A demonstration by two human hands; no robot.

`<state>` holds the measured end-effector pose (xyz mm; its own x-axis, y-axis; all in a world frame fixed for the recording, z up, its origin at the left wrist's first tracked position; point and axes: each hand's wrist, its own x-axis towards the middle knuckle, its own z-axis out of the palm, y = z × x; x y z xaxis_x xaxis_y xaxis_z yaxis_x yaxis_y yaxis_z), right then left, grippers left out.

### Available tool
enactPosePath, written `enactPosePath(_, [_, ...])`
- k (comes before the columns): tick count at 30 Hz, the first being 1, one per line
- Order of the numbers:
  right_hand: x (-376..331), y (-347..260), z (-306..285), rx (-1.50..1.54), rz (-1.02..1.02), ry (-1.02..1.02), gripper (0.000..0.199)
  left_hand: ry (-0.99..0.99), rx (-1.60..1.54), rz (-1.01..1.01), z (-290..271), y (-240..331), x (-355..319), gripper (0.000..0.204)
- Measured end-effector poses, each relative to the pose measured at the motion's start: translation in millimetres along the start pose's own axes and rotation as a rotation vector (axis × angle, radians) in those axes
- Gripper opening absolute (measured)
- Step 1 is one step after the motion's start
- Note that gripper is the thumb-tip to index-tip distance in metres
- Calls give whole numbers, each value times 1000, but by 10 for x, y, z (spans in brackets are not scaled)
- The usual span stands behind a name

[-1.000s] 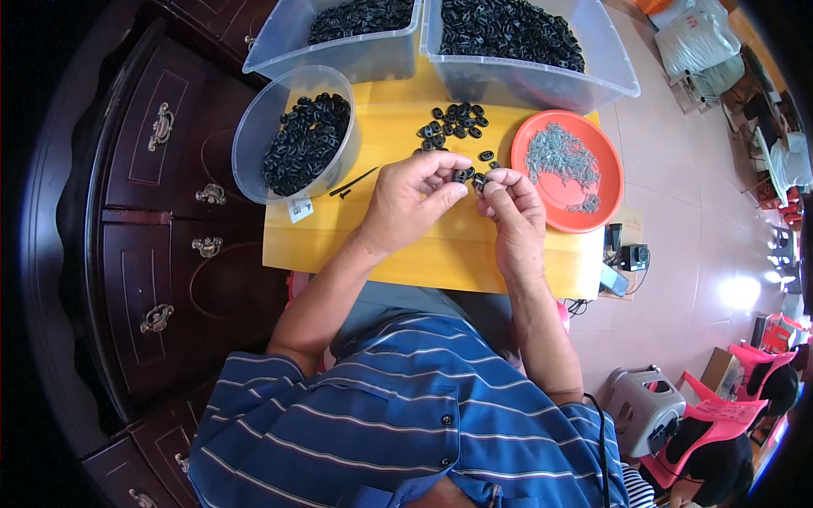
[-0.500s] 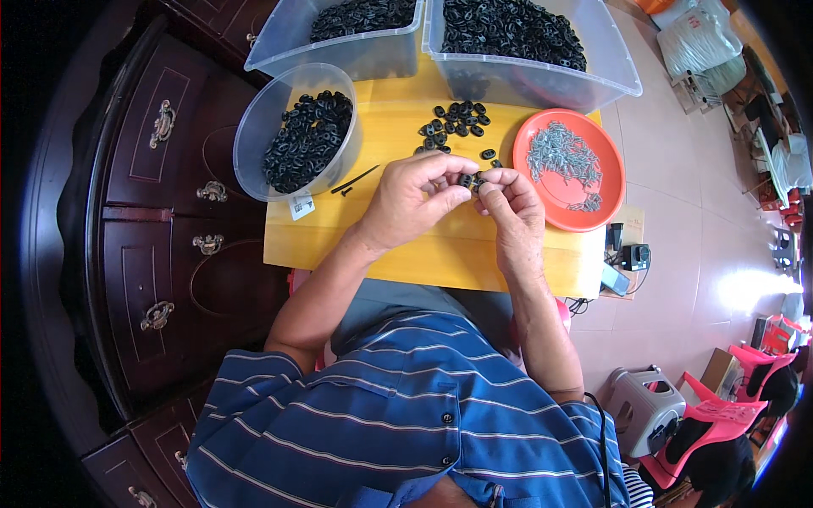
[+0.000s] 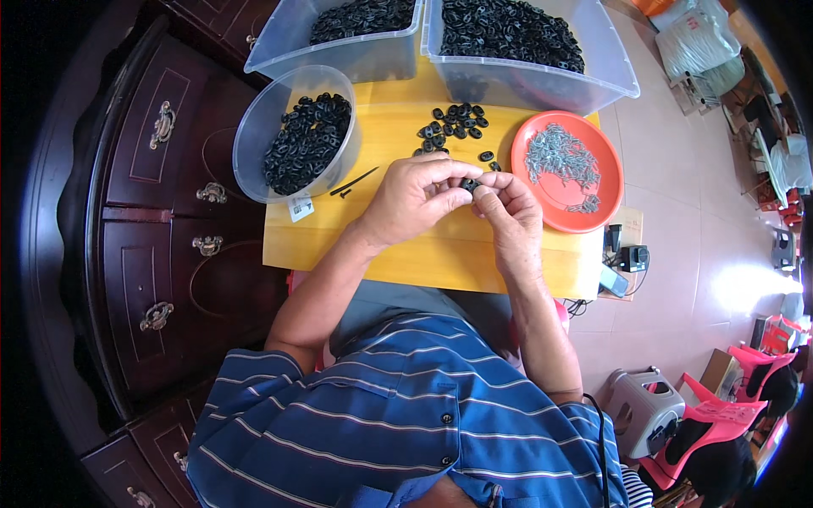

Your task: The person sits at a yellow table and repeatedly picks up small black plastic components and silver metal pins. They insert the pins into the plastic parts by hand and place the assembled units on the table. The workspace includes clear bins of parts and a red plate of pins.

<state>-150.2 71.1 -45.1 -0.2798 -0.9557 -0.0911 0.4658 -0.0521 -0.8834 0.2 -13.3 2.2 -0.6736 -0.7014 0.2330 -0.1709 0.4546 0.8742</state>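
Yellow table: both hands, left hand and right hand, pinch one small black part just below the loose black pieces, beside the orange plate.

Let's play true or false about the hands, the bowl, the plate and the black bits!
1. Both hands pinch one small black piece between them. True; left hand, right hand.
2. The orange plate holds black rings. False: it holds small grey metal bits.
3. The round clear bowl sits on the person's left. True.
4. The table is blue. False: it is yellow.
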Motion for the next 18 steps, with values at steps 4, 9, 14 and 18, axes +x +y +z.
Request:
enactPosePath(4, [9,-26,-8,-37,81,-12,14,-54,9,-7,-57,-6,38,28])
enactPosePath(9, [15,-63,-11,-41,199,-82,16,-135,51,77,-125,-61,65,33])
enactPosePath(14, [21,10,-27,126,245,-33,16,-59,214,53,-38,74,67,44])
enactPosePath(18, [18,-8,7,244,237,-34,14,153,482,217,138,114,62,42])
